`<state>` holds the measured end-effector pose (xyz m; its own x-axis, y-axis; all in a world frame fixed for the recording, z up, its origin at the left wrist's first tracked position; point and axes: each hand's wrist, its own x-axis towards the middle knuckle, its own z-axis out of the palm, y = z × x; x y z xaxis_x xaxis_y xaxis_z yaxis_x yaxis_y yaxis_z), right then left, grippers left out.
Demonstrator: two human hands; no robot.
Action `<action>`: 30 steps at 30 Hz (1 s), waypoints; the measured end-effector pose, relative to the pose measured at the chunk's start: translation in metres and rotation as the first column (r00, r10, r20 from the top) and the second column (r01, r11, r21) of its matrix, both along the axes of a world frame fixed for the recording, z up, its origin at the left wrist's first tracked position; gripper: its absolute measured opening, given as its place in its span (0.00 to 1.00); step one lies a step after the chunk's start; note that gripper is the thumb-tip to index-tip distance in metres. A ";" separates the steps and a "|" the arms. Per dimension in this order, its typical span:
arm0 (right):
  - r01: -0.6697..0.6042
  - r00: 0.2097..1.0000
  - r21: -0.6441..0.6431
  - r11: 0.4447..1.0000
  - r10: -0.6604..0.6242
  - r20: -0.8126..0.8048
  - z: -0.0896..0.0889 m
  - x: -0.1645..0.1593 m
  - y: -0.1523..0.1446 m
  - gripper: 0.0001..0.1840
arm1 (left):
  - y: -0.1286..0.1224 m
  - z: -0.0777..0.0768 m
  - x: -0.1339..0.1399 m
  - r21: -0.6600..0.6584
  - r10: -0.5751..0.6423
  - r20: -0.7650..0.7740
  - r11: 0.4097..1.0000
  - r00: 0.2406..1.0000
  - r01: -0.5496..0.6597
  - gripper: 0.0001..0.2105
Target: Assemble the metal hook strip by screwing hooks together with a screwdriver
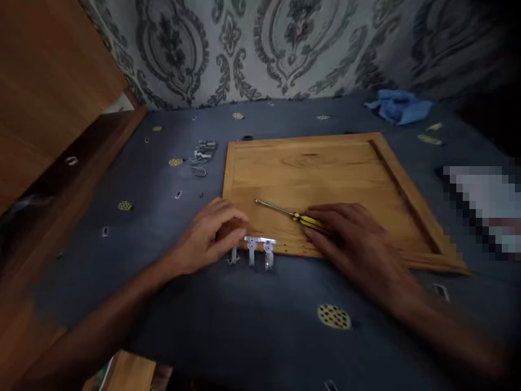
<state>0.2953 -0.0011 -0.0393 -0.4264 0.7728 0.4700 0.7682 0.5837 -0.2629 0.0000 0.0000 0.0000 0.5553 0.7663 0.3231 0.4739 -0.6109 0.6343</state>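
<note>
Screwdriver (291, 215) lies on wooden panel (325, 174) atop blue patterned cloth (163, 304), wallpaper (260, 49) behind.

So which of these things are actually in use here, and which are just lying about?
In use: wooden panel; screwdriver under the right hand; metal hook rack by the left hand.
Lying about: blue cloth; spare metal fittings.

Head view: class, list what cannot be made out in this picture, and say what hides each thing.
- Screwdriver: the rear of its yellow handle lies under the right hand.
- Metal hook bracket: its left end is covered by the left hand; its hooks are blurred.
- Small metal parts on the blue cloth: too small to identify.
- Far right: a pixelated patch masks whatever is there.
</note>
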 end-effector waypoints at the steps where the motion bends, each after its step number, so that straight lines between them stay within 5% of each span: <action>1: -0.009 1.000 -0.035 0.999 0.009 0.009 0.002 0.001 0.000 0.16 | -0.001 0.001 0.001 0.004 -0.013 -0.018 1.000 1.000 0.013 0.05; 11: 0.086 0.946 -0.229 0.970 -0.152 -0.286 0.021 0.001 -0.003 0.09 | -0.013 -0.006 0.013 0.118 -0.063 -0.178 0.989 0.982 0.085 0.25; 18: 0.198 0.739 -0.244 0.949 -0.308 -0.599 0.041 -0.004 -0.011 0.10 | -0.020 -0.011 0.019 0.078 -0.029 -0.190 0.996 0.981 0.045 0.33; 22: 0.138 0.650 -0.280 0.950 -0.301 -0.698 0.044 -0.005 -0.018 0.12 | -0.023 -0.014 0.020 0.105 -0.016 -0.175 0.994 0.984 0.035 0.32; 26: 0.011 0.649 -0.312 0.950 -0.244 -0.721 0.056 -0.017 -0.027 0.15 | -0.024 -0.018 0.021 0.108 -0.007 -0.179 0.994 0.984 0.026 0.31; 30: -0.057 0.726 -0.302 0.952 -0.168 -0.666 0.068 -0.030 -0.031 0.15 | -0.025 -0.019 0.021 0.118 0.004 -0.183 0.993 0.983 0.018 0.30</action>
